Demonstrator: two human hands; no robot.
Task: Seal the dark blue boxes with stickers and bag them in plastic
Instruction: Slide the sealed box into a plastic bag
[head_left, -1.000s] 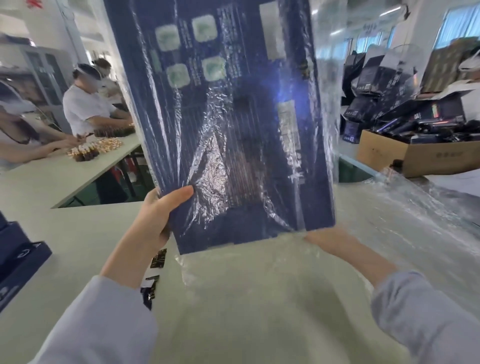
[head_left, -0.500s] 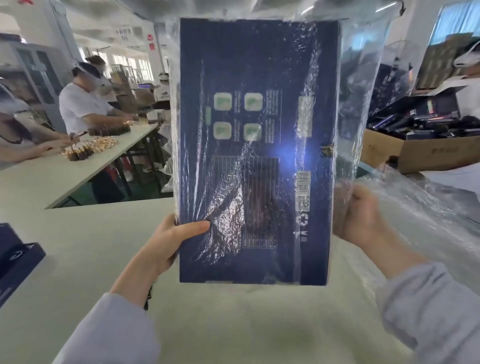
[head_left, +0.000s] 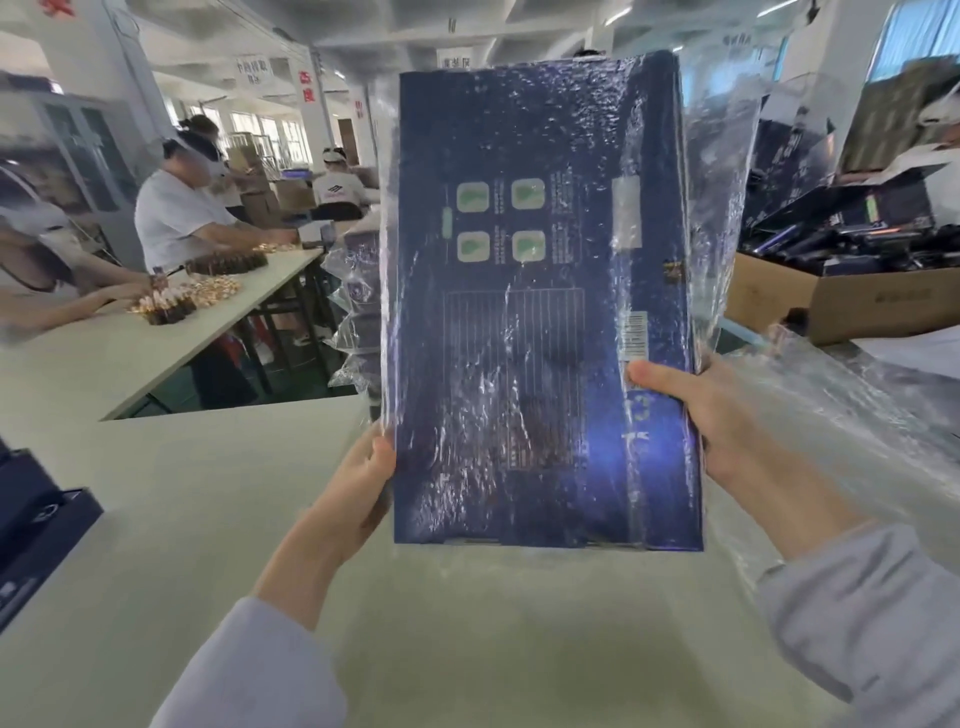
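A dark blue box (head_left: 540, 322) stands upright in the air before me, its printed back toward me, wrapped in a clear plastic bag (head_left: 727, 171) that sticks out loose past its right edge and top. My left hand (head_left: 358, 493) grips the box's lower left edge, fingers behind it. My right hand (head_left: 696, 410) grips the lower right edge, thumb lying on the printed face. The box's bottom edge hangs a little above the pale table (head_left: 171, 499).
More dark blue boxes (head_left: 36, 525) lie at the table's left edge. Crumpled clear plastic (head_left: 852, 436) lies on the right. A cardboard carton (head_left: 831, 301) of dark items stands at the back right. A stack of bagged boxes (head_left: 358, 291) rises behind. Other people work at a left bench (head_left: 130, 343).
The bagged box has swung from tilted to upright and dropped lower in view. My right hand has shifted from under the box to its right edge, thumb now on the front.
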